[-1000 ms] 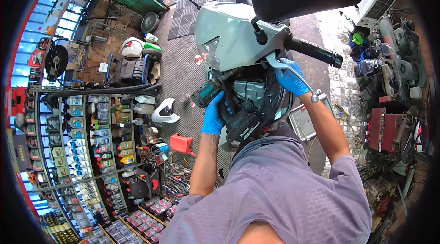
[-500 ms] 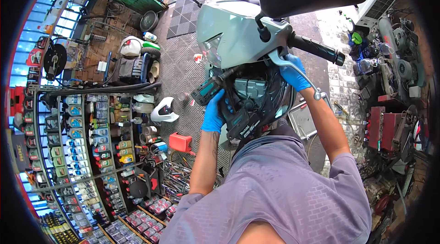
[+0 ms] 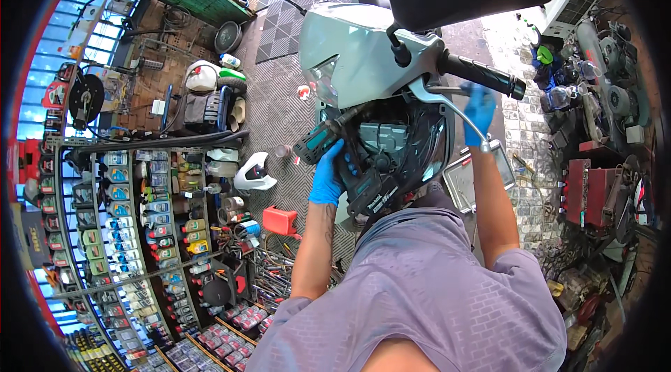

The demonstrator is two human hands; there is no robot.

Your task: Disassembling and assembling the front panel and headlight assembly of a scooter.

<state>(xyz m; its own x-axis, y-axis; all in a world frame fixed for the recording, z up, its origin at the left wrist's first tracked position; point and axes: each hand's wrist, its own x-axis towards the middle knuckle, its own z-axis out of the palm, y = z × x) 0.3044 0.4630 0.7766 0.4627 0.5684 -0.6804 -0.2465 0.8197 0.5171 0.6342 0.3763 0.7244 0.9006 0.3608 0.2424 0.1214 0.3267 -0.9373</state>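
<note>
A grey-green scooter stands in front of me, its front opened up with dark inner parts showing. My left hand, in a blue glove, is closed round the grip of a teal and black cordless impact driver. The driver's nose points up and right under the front panel, and its battery hangs beside the opening. My right hand, also gloved in blue, is behind the silver brake lever, below the black handlebar grip. Blur hides its fingers; a thin dark bar runs beside them.
A grey rectangular tray lies right of the scooter. On the floor to the left are a white panel, a red plastic part and piled hand tools. Shelves of bottles line the left; a red cabinet stands right.
My right hand has moved right, away from the scooter's inner side to just beyond the brake lever. My left hand and the impact driver have stayed almost in place.
</note>
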